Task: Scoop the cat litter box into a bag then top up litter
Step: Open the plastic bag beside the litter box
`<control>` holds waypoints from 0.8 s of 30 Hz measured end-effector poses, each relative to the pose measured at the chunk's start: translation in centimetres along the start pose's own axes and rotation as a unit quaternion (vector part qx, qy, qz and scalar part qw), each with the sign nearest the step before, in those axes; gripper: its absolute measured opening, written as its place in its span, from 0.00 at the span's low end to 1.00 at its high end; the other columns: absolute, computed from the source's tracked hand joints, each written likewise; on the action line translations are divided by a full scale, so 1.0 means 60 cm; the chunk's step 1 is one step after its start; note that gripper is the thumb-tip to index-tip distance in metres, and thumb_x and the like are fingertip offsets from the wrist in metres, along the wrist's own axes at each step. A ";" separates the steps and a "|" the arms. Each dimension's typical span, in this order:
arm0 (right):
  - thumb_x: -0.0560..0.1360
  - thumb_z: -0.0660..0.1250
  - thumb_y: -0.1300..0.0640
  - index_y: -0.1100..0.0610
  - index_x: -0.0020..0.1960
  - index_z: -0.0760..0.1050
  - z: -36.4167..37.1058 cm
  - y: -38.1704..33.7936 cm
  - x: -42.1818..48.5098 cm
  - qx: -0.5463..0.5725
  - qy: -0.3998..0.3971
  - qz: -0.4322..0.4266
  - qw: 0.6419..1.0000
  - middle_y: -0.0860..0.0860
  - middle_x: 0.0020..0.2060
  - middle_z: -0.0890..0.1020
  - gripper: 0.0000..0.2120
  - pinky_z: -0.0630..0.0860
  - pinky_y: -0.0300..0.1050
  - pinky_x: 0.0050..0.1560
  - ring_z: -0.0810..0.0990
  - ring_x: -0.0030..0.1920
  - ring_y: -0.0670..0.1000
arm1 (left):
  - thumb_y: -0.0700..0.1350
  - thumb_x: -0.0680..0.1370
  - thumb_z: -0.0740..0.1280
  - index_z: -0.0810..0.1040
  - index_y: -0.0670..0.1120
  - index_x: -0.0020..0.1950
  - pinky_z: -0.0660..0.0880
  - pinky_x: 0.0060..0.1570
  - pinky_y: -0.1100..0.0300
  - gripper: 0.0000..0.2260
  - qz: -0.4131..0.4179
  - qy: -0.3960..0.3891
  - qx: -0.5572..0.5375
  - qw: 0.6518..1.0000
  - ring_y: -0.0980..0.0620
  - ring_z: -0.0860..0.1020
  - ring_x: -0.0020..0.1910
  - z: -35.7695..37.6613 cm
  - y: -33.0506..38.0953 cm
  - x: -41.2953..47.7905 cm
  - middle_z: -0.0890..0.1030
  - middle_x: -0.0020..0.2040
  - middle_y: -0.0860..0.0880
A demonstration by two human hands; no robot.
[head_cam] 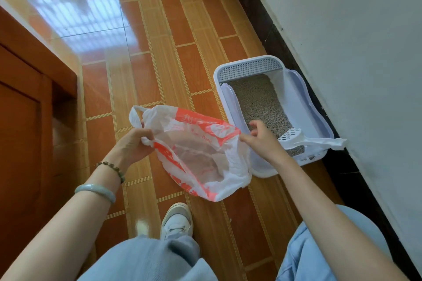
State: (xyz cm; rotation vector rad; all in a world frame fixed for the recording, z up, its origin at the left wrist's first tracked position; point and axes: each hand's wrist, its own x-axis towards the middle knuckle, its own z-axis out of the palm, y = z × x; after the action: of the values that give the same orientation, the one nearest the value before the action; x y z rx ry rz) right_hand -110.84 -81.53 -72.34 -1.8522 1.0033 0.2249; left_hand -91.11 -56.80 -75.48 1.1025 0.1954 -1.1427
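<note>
litter box (308, 107) close beside the wall (354, 29), stretched bag (205, 155) before its near corner, bare floor (159, 52) leftward

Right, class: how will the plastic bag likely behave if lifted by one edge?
Probably floppy: the plastic bag sags and wrinkles between the left hand and right hand. Likely light: thin, see-through, seemingly empty. Its mouth may collapse shut.

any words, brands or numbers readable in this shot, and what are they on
Plastic bag: lettering in the red-orange bands, too blurred and creased to read.
Litter box: no markings show.
Scoop: no markings show.
No other text is legible.
</note>
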 end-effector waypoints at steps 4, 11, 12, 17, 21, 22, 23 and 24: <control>0.69 0.69 0.55 0.42 0.55 0.77 0.016 -0.060 0.008 -0.181 -0.032 -0.198 0.963 0.51 0.70 0.62 0.16 0.56 0.54 0.70 0.57 0.71 0.53 | 0.27 0.61 0.55 0.73 0.45 0.38 0.68 0.28 0.66 0.16 0.010 -0.004 0.060 0.998 0.55 0.69 0.29 0.013 0.019 0.002 0.68 0.36 0.48; 0.70 0.67 0.58 0.45 0.69 0.66 0.086 -0.066 0.079 -0.460 -0.101 -0.238 0.849 0.54 0.73 0.56 0.29 0.70 0.54 0.62 0.61 0.69 0.58 | 0.50 0.79 0.65 0.62 0.43 0.70 0.70 0.52 0.67 0.24 0.102 0.225 0.261 0.933 0.54 0.75 0.59 0.045 0.013 -0.009 0.71 0.63 0.46; 0.70 0.66 0.58 0.47 0.70 0.65 0.085 -0.065 0.082 -0.449 -0.098 -0.234 0.857 0.54 0.70 0.60 0.30 0.72 0.55 0.60 0.64 0.67 0.58 | 0.56 0.77 0.66 0.54 0.47 0.75 0.67 0.58 0.60 0.33 0.140 0.265 0.276 0.913 0.52 0.68 0.66 0.044 0.006 -0.015 0.65 0.70 0.45; 0.70 0.65 0.61 0.56 0.74 0.54 0.068 -0.068 0.085 -0.348 -0.113 -0.209 0.907 0.58 0.64 0.67 0.36 0.71 0.52 0.60 0.69 0.64 0.59 | 0.57 0.72 0.70 0.59 0.55 0.73 0.64 0.63 0.54 0.33 0.313 0.192 0.576 0.730 0.46 0.56 0.73 0.063 -0.065 -0.049 0.44 0.76 0.46; 0.71 0.64 0.62 0.51 0.76 0.41 0.070 -0.062 0.087 -0.311 -0.116 -0.162 0.929 0.59 0.64 0.62 0.43 0.70 0.52 0.60 0.71 0.62 0.61 | 0.52 0.69 0.74 0.54 0.60 0.74 0.71 0.58 0.33 0.40 0.327 0.180 0.687 0.623 0.35 0.46 0.76 0.075 -0.121 -0.018 0.33 0.76 0.49; 0.71 0.64 0.63 0.49 0.76 0.40 0.068 -0.060 0.087 -0.303 -0.114 -0.151 0.934 0.58 0.63 0.62 0.43 0.71 0.52 0.58 0.72 0.59 0.62 | 0.47 0.70 0.74 0.53 0.60 0.75 0.67 0.60 0.30 0.41 0.320 0.189 0.699 0.611 0.35 0.41 0.75 0.075 -0.128 -0.007 0.31 0.75 0.49; 0.70 0.63 0.64 0.47 0.76 0.40 0.065 -0.057 0.086 -0.287 -0.113 -0.138 0.941 0.56 0.60 0.61 0.44 0.72 0.51 0.57 0.73 0.57 0.61 | 0.40 0.70 0.73 0.52 0.61 0.75 0.64 0.61 0.29 0.42 0.312 0.204 0.704 0.605 0.35 0.39 0.75 0.074 -0.132 0.000 0.29 0.75 0.50; 0.70 0.62 0.65 0.46 0.75 0.40 0.059 -0.055 0.085 -0.267 -0.110 -0.129 0.949 0.55 0.58 0.61 0.44 0.72 0.49 0.56 0.72 0.55 0.60 | 0.34 0.71 0.69 0.53 0.61 0.75 0.65 0.61 0.30 0.42 0.295 0.217 0.706 0.606 0.35 0.39 0.75 0.071 -0.130 0.007 0.28 0.74 0.51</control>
State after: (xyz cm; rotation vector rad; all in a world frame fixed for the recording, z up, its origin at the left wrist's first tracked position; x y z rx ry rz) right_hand -104.24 -80.81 -74.69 -2.3595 0.5647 0.5754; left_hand -98.82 -60.25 -78.32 2.5881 -0.8459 -0.1656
